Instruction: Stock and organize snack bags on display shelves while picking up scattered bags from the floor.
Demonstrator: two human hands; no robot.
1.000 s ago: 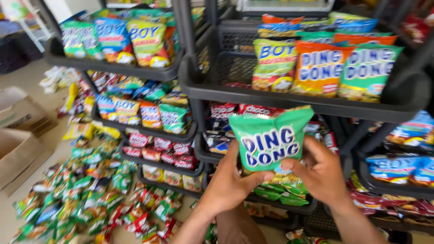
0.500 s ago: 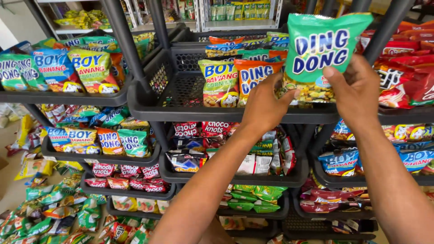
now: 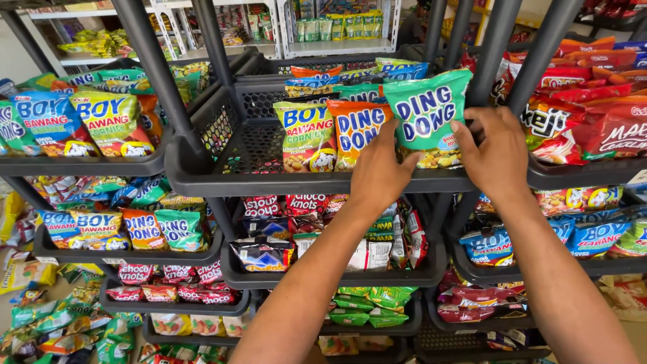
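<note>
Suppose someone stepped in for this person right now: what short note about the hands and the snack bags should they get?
Left hand: gripping the green snack bag at its lower left.
Right hand: gripping the same bag at its lower right.
Bag: upright at the front of the top black tray, beside an orange bag and a yellow-green bag.
Done: bag is in the row.
Left: let go; many packets lie on the floor, lower left.

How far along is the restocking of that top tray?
Done: orange and yellow packs stand in the top tray. In hand: both hands, left and right, seat a green pack at the tray's front. Left: loose packs lie on the floor.
</note>
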